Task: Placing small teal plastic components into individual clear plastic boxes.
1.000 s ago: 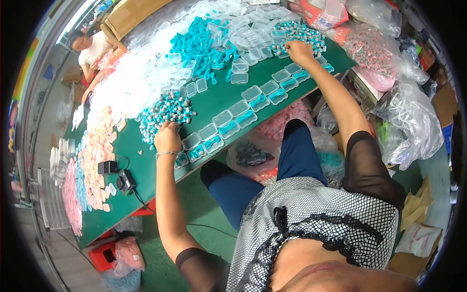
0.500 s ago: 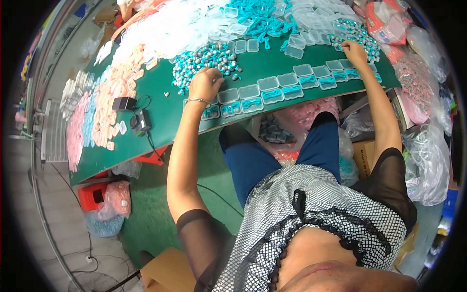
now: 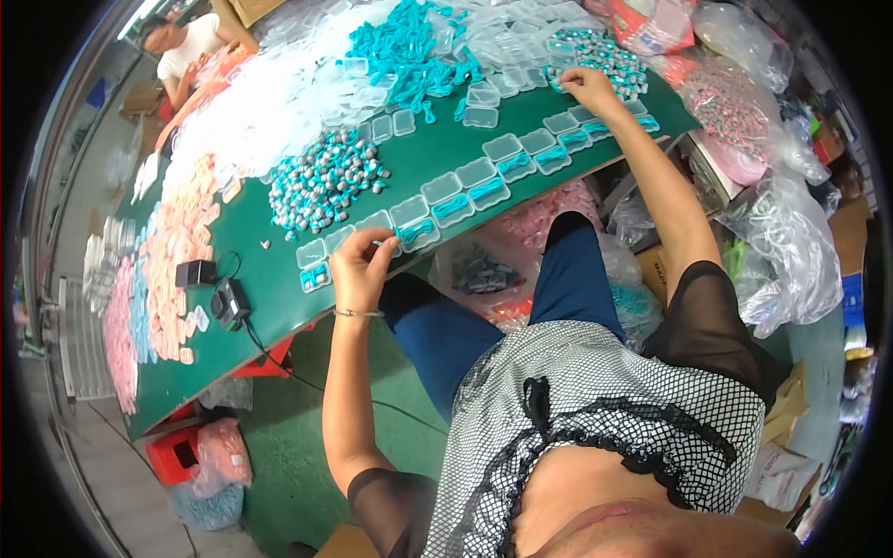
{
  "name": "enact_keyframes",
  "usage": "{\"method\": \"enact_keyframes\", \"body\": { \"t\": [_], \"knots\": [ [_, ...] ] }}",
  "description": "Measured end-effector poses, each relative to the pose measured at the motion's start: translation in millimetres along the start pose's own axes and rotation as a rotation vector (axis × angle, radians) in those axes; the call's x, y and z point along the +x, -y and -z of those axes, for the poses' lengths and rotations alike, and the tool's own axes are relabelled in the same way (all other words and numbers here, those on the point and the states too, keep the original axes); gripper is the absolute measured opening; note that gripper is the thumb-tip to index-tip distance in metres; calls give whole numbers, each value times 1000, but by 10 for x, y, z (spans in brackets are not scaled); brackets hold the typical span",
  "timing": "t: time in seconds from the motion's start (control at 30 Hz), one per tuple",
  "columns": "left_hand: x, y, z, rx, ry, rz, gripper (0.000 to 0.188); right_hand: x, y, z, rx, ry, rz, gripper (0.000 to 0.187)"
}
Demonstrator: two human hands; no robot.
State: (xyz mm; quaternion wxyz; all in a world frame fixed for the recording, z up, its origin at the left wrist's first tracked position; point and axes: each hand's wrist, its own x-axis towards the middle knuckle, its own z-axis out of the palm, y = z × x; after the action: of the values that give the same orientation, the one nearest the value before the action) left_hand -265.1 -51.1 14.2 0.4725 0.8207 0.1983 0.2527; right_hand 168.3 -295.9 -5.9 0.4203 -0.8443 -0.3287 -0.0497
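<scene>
A row of open clear plastic cases runs along the table's near edge, with coiled teal cords in their near halves. Over this row is my left hand, its thumb and fingertips pinched together beside a case with a teal cord. What the pinch holds is too small to make out. My right hand reaches to the far right, fingers closed at the edge of a pile of small teal-and-grey pieces; its grip's contents are unclear. A second pile of such pieces lies beyond my left hand.
Loose teal cords and heaped clear cases cover the far side. Left are peach pieces and a small black device with a cable. Another person sits at the far left. Plastic bags stand at right.
My left hand has moved from the left pile of teal-and-grey pieces toward me, onto the row of cases. My right hand stays by the right pile. The view has shifted, bringing the other person in.
</scene>
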Motion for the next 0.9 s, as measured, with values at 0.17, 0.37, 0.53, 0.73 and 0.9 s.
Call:
{"method": "enact_keyframes", "body": {
  "t": [0.17,0.37,0.53,0.73,0.9],
  "knots": [
    [2,-51,-119,10,14,-65,9,-78,85,22,181,44,-13,18],
    [-66,-125,-153,65,10,-157,8,-110,177,-154,-13,150,-54,15],
    [-77,-208,-157,98,8,-130,9,-101,213,-200,-309,227,-55,14],
    [-88,-196,-149,93,-6,-118,9,-132,425,-119,-96,384,35,8],
    [-91,-168,-179,56,-24,-126,9,-112,446,-147,168,362,-24,7]
  ]
}}
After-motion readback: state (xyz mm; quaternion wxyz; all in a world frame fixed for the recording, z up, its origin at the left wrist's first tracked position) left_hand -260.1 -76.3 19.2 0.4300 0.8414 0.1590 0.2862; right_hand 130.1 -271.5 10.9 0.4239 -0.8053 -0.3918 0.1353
